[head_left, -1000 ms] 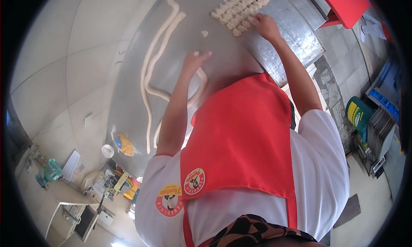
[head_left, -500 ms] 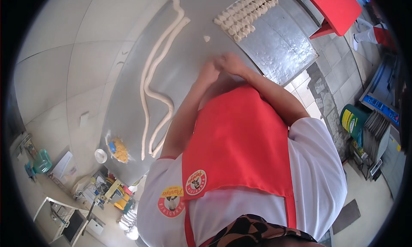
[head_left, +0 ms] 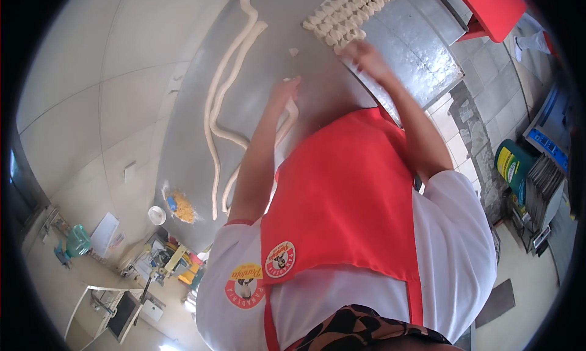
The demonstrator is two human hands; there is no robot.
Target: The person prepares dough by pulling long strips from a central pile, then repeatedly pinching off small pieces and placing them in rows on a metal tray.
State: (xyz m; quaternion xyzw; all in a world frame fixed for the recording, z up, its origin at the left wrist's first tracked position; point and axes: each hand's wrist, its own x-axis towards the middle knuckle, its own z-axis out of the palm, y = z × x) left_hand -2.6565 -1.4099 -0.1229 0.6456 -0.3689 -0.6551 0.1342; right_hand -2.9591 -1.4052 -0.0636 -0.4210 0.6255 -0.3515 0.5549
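Note:
My left hand (head_left: pixel 285 90) grips the end of a pale dough rope (head_left: pixel 287 122) above the steel table (head_left: pixel 183 137). Two more long dough ropes (head_left: pixel 213 154) snake along the table to the left of it. My right hand (head_left: pixel 360 61), smeared by motion, is at the lower corner of several tight rows of small shaped dough pieces (head_left: pixel 342 15) on a steel tray (head_left: pixel 421 52); what its fingers hold, if anything, is unclear. A loose dough piece (head_left: pixel 293 51) lies between the ropes and the rows.
A yellow crumbly heap (head_left: pixel 184 209) and small white bowl (head_left: pixel 157 215) sit at lower left. A red table or stand (head_left: pixel 494 6) is at upper right; beyond it another person's white-clad leg (head_left: pixel 528 44) shows. A green container (head_left: pixel 513 171) and stacked trays (head_left: pixel 543 192) stand at right.
Half a second ago my hands were together over the table; since then they have parted, my right hand moving up and right to the rows, my left slightly left and up.

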